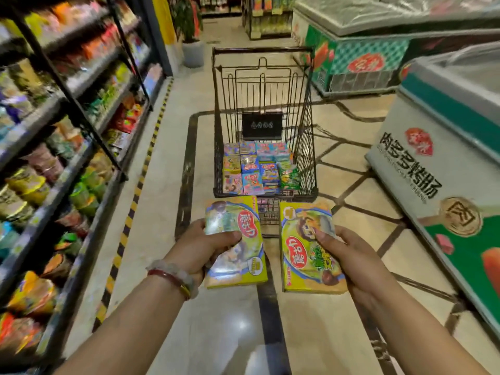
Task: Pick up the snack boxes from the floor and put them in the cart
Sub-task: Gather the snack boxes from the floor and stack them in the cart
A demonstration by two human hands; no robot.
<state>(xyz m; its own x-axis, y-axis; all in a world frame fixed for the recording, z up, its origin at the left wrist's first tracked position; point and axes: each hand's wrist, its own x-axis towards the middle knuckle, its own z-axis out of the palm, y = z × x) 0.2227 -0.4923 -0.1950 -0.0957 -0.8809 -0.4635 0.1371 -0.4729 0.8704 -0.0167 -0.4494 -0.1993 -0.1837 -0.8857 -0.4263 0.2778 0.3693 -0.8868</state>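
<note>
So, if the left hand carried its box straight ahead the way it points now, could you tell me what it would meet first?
Probably the cart: the left hand and its yellow box point at its near wire wall, though depth is hard to judge.

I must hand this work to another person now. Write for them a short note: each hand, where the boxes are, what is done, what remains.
Left hand: grips a yellow snack box, thumb on top.
Right hand: grips a second yellow snack box the same way.
Both boxes are held in the air just short of the cart, which stands straight ahead in the aisle.
Done: rows of snack boxes already lie on the cart's bottom.
Left: put these two boxes in the cart. No more boxes show on the visible floor; check outside this view.
</note>
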